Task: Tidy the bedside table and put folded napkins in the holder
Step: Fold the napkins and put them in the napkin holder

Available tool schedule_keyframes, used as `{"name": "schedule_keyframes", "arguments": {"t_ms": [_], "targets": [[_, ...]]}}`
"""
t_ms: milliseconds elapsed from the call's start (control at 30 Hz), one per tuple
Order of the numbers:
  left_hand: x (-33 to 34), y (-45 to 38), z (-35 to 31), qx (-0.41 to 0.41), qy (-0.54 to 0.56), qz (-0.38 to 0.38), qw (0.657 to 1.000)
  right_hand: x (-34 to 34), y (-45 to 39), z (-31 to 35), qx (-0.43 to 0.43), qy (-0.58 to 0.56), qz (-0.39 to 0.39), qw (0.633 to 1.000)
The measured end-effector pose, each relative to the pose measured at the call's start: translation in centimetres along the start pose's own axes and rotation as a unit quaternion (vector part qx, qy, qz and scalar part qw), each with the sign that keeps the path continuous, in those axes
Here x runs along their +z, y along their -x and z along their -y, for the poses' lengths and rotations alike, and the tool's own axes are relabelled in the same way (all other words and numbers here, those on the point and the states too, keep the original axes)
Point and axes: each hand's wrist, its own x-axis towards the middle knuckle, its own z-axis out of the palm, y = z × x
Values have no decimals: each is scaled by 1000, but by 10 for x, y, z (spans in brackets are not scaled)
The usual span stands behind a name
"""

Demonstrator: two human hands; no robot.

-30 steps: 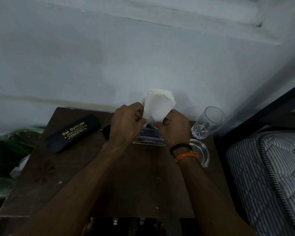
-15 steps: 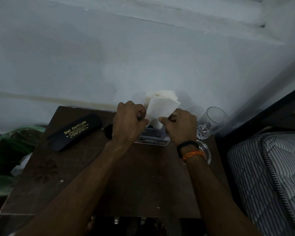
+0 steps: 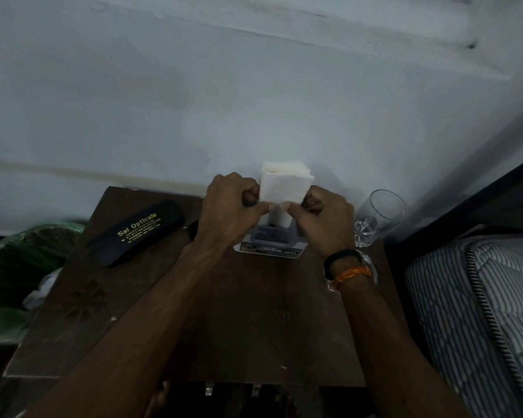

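Observation:
A white folded napkin [image 3: 284,185] stands upright over the grey napkin holder [image 3: 272,236] at the back of the dark wooden bedside table [image 3: 254,321]. More white napkins show just behind it, against the wall. My left hand [image 3: 230,206] pinches the napkin's lower left edge. My right hand [image 3: 323,218] pinches its lower right edge. The napkin's bottom end reaches down to the holder's top; the fingers hide how deep it sits.
A black spectacle case [image 3: 136,233] with gold lettering lies at the table's back left. A clear glass [image 3: 378,215] and a glass dish [image 3: 370,267] stand at the right edge. A striped mattress [image 3: 477,312] is to the right, a green bag [image 3: 18,267] to the left.
Both hands have straightened the napkin from a rightward tilt to upright, and its lower end has come down over the holder. My right hand has shifted a little left.

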Motion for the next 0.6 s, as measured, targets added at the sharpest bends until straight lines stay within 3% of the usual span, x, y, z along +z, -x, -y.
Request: {"name": "schedule_keyframes", "arguments": {"t_ms": [233, 600], "targets": [[8, -1, 6, 2, -21, 38, 999, 0, 2, -2, 1, 38, 9, 999], [3, -3, 5, 28, -13, 17, 999, -3, 1, 1, 14, -32, -18, 999]]}}
